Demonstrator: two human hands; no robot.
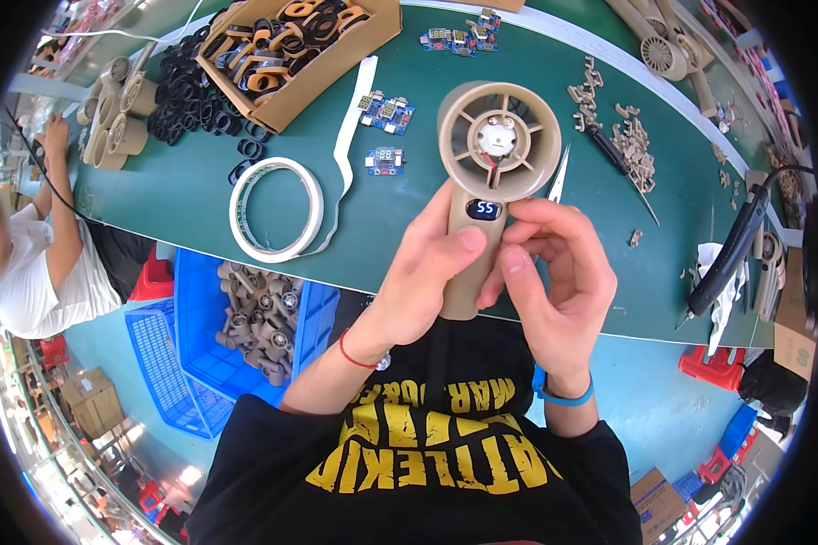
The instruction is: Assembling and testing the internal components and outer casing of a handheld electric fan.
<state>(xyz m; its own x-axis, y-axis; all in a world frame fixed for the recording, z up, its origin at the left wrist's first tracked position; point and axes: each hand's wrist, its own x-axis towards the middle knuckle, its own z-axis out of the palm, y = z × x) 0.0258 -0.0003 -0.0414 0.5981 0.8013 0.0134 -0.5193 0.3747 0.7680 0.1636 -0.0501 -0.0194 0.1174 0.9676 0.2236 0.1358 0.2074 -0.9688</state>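
Observation:
A beige handheld fan [464, 263] stands upright in front of me, its round head [498, 141] showing spokes and a white motor hub. On its neck a small dark display [483, 210] is lit with digits. My left hand [427, 272] wraps the handle from the left, thumb across its front below the display. At the handle's right edge is my right hand [562, 277], its fingers curled against the fan, the index fingertip beside the display. Whether anything small sits between the right fingers, I cannot tell.
On the green table lie a tape roll [275, 210], blue circuit boards [386, 162], a screwdriver [609, 150], small beige parts [633, 145] and a black electric screwdriver [732, 250]. A cardboard box [336, 77] holds rings. Below, a blue crate [195, 318] holds fan parts. A person [45, 263] sits left.

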